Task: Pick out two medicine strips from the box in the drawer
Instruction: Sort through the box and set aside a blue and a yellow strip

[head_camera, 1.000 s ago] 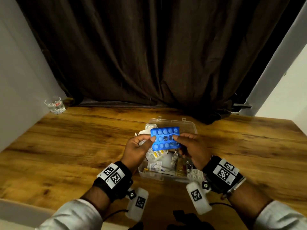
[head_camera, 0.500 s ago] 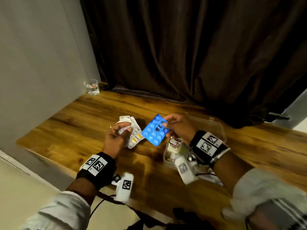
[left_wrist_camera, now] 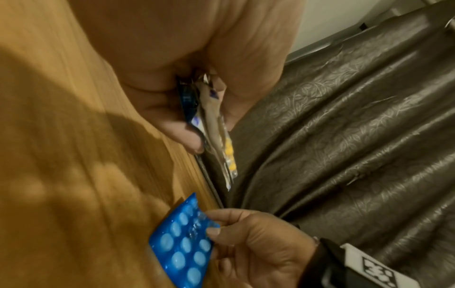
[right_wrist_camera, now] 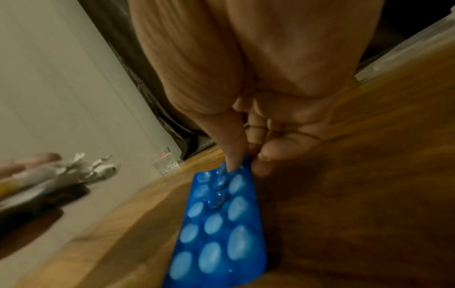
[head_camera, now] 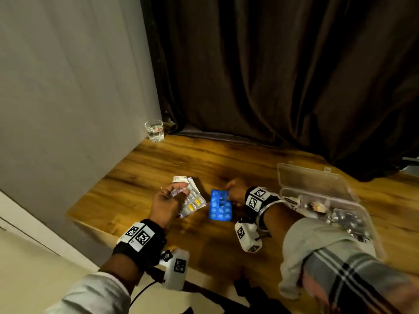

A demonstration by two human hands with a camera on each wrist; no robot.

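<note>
A blue blister strip point(head_camera: 220, 207) lies low on the wooden table point(head_camera: 181, 159), pinched at its far end by my right hand point(head_camera: 234, 194). The right wrist view shows thumb and fingertip closed on the blue strip's point(right_wrist_camera: 218, 224) top edge. My left hand point(head_camera: 167, 201) grips a fanned bundle of silver and white medicine strips point(head_camera: 192, 201), one with yellow pills, held just left of the blue one. In the left wrist view the bundle point(left_wrist_camera: 216, 140) sticks out between thumb and fingers, with the blue strip point(left_wrist_camera: 183, 243) below. The clear plastic medicine box point(head_camera: 322, 198) stands open at the right.
A glass of water point(head_camera: 154, 130) stands in the far left corner by the grey wall. A dark curtain point(head_camera: 283, 75) hangs along the table's back. The table's left edge runs close to my left wrist. My right sleeve point(head_camera: 317, 257) covers part of the box.
Both hands moved left, away from the box. The right hand has brought the blue strip down from mid-air to the table surface. The left hand still holds its bundle.
</note>
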